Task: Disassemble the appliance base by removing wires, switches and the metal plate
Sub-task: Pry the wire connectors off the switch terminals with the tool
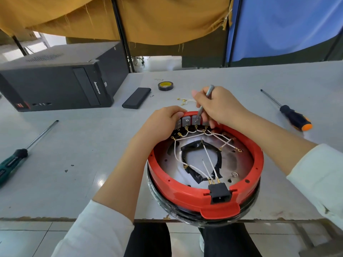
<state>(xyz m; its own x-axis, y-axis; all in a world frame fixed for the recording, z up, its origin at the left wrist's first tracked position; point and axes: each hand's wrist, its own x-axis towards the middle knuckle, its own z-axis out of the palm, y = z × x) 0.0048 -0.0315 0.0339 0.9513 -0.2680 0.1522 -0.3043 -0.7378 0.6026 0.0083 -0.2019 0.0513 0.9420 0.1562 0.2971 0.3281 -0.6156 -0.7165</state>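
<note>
Red appliance base (185, 193), upside down, at lower centre of the frame, overhanging the near edge of the grey counter (92, 145). Inside the red rim: shiny metal plate (239, 160) with a black taped ring (200, 145) round its centre opening. White wires (209, 164) running from a black power socket (220, 191) at the near rim up across the plate to a row of grey switches (186, 121) at the far rim; several brass terminals lying loose on the plate.

Left hand (163, 123) at the far left of the rim, fingers curled over the red edge beside the switches, grip closed on the base. Right hand (217, 106) just above the switch row, grip pinching a pair of metal tweezers (203, 104), tips down at the terminals beneath one of the middle switches. White sleeves on both forearms.

Just beyond the right hand, a few removed wires (183, 101) with brass ends lying on the counter. Further back, a roll of black tape (165, 85) with a yellow core and a flat black box (136, 98). Upper left: black computer tower (55, 84) lying on its side. Green-handled screwdriver (18, 156) at far left, black-and-orange screwdriver (291, 115) at right, both well apart from the base. Yellow and blue cloth hanging across the top of the frame.
</note>
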